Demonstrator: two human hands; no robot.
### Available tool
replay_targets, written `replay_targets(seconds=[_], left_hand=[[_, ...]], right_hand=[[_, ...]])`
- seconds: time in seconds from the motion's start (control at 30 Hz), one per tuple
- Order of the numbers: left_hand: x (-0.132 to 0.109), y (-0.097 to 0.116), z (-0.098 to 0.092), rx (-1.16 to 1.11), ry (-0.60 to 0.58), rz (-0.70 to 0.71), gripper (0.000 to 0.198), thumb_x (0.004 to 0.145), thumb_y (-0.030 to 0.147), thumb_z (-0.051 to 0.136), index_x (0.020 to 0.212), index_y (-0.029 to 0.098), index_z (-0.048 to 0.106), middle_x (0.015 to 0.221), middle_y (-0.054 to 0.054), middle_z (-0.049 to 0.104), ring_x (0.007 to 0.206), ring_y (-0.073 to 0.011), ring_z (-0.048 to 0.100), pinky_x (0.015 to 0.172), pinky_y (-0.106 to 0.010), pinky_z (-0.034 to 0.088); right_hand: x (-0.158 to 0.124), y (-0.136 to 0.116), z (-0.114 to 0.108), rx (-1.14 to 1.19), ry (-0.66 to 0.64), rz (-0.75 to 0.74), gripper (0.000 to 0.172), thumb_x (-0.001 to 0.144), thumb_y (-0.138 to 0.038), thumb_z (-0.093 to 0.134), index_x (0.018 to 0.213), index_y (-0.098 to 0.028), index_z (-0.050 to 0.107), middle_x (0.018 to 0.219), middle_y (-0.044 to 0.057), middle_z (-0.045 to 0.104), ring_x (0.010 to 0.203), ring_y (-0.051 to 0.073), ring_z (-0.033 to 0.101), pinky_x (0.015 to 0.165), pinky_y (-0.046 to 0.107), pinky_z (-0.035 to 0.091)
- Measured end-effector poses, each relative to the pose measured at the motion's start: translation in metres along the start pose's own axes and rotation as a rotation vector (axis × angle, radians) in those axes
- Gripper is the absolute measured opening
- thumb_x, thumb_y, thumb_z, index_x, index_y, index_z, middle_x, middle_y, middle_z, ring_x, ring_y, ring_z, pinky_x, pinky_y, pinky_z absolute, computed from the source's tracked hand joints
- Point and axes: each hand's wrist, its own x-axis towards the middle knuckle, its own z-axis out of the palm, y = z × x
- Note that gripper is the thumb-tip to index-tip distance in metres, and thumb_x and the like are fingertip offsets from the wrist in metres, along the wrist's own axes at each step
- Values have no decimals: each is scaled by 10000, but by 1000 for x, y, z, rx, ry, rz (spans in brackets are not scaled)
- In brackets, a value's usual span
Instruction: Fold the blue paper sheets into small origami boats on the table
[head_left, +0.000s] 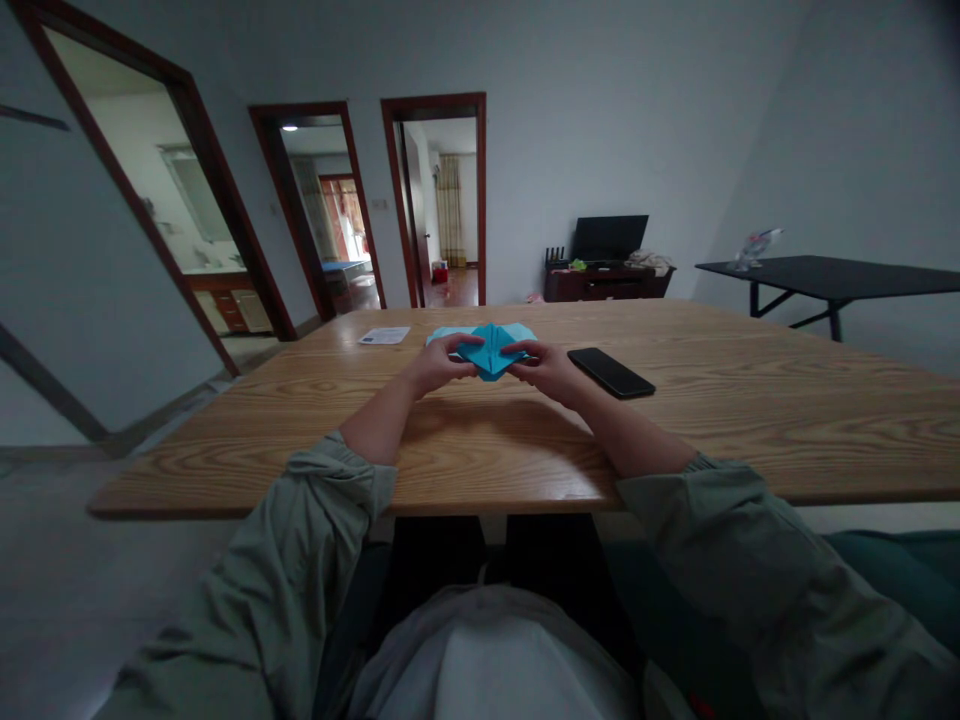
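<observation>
A blue folded paper (491,352) is held up a little above the wooden table, its creased faces fanning out from the middle. My left hand (442,364) pinches its left side, thumb on top and fingers beneath. On the opposite side my right hand (547,370) grips it in the same way. Behind it lies lighter blue paper (517,330), partly covered by the folded piece and my hands. Just right of my right hand rests a black smartphone (611,372), flat on the table.
The wooden table (465,450) spans the space before me. A white printed card (385,336) lies at its far left. Beyond stand a dark cabinet with a monitor (610,240) and, at the right, a black table (832,277) bearing a clear plastic object (756,248).
</observation>
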Motion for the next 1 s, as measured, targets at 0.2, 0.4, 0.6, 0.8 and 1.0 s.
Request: replay_targets(seconds=[0.2, 0.4, 0.6, 0.8, 1.0], left_hand=[[-3, 2, 5, -151, 19, -103, 684, 719, 291, 680, 1337, 254, 390, 1065, -86, 631, 811, -189, 661, 608, -297, 542], [5, -8, 17, -21, 75, -47, 551, 670, 333, 740, 1149, 146, 539, 887, -59, 652, 705, -166, 625, 512, -245, 519], [9, -3, 24, 239, 135, 207, 290, 710, 311, 680, 929, 127, 635, 745, 1, 613, 677, -114, 559, 607, -215, 453], [4, 7, 32, 428, 107, 234, 172, 724, 266, 603, 821, 127, 633, 688, 23, 574, 638, -100, 501, 599, -219, 393], [3, 8, 31, 449, 78, 197, 161, 688, 254, 601, 789, 129, 610, 660, 32, 535, 620, -100, 461, 579, -220, 364]], right_hand=[[3, 7, -3, -77, -9, -63, 254, 731, -336, 623, 909, -160, 663, 655, -18, 545, 611, 113, 467, 552, 237, 378], [10, 18, 7, -51, 102, -125, 371, 661, -428, 709, 873, -201, 506, 663, -46, 507, 606, 119, 466, 544, 235, 391], [10, 9, 9, -79, 106, -171, 431, 715, -445, 678, 1033, -213, 504, 724, -17, 595, 638, 142, 533, 569, 253, 431], [2, -8, 10, -263, 73, -274, 264, 774, -394, 627, 888, -158, 653, 786, 35, 643, 702, 153, 558, 649, 274, 438], [2, -5, 12, -311, 50, -245, 234, 768, -376, 612, 819, -149, 634, 685, 2, 576, 622, 121, 481, 566, 240, 370]])
